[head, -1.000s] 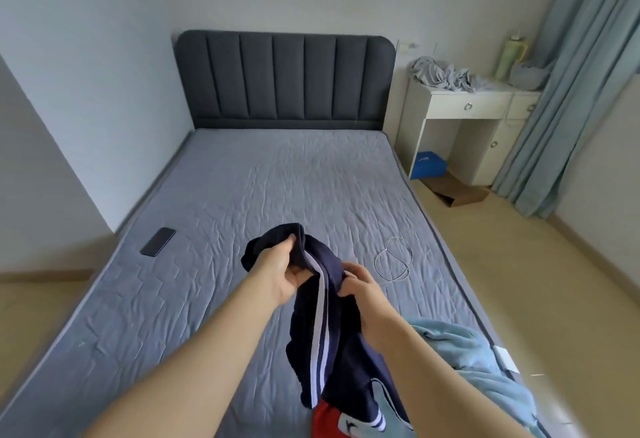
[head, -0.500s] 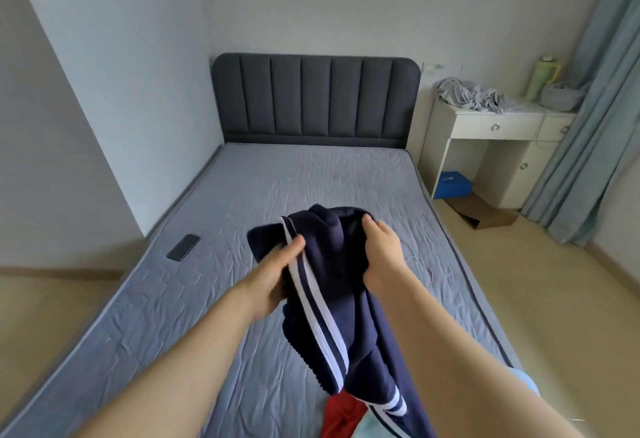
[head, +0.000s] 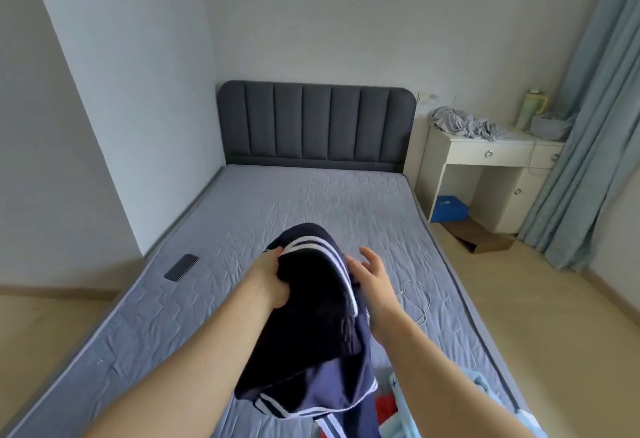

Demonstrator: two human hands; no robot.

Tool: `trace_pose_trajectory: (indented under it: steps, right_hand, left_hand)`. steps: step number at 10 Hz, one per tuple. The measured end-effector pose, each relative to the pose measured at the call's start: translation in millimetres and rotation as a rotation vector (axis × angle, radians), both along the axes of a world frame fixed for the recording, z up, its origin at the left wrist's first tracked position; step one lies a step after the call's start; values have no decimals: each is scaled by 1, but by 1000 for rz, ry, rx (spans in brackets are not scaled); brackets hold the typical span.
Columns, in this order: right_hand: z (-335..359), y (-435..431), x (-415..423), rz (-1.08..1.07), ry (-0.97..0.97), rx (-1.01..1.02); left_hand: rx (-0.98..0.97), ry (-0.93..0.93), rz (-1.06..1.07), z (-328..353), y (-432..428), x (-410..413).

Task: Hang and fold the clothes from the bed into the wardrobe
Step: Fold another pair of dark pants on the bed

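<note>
Now my right hand [head: 372, 273] has let go — fingers spread, just beside the navy striped garment [head: 311, 326], which my left hand [head: 272, 280] alone grips above the near bed [head: 242, 216] — probably regripping to fold.

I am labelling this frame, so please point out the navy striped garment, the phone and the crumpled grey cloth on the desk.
navy striped garment [head: 322, 326], head view, dark middle panel below the stripes.
phone [head: 181, 267], head view, centre of its screen.
crumpled grey cloth [head: 460, 124], head view, middle of the heap.
</note>
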State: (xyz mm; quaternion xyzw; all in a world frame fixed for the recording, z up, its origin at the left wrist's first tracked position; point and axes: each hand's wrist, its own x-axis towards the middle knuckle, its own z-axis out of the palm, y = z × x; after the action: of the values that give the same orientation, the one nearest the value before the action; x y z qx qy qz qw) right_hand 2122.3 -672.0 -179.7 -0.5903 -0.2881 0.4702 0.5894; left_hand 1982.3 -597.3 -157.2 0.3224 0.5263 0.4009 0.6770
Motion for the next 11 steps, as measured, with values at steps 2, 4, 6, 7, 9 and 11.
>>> trace_pose_trajectory:
  steps: [2,4,6,7,9,11]
  right_hand:
    - [11,-10,-4,301,272,130]
    - [18,0,-5,127,4,107]
    - [30,11,6,-187,-221,130]
    - [31,14,2,-135,-322,133]
    - [17,14,-9,64,-411,103]
    - [13,12,-8,51,-395,151]
  left_hand:
    - [72,-42,-15,44,-3,12]
    - [82,-142,102,55,-1,-1]
    - [-67,-258,-25,50,11,-22]
    - [268,31,-114,48,7,-18]
    - [589,597,-771,25,-4,-10]
    - [583,521,-675,-1,-6,-9]
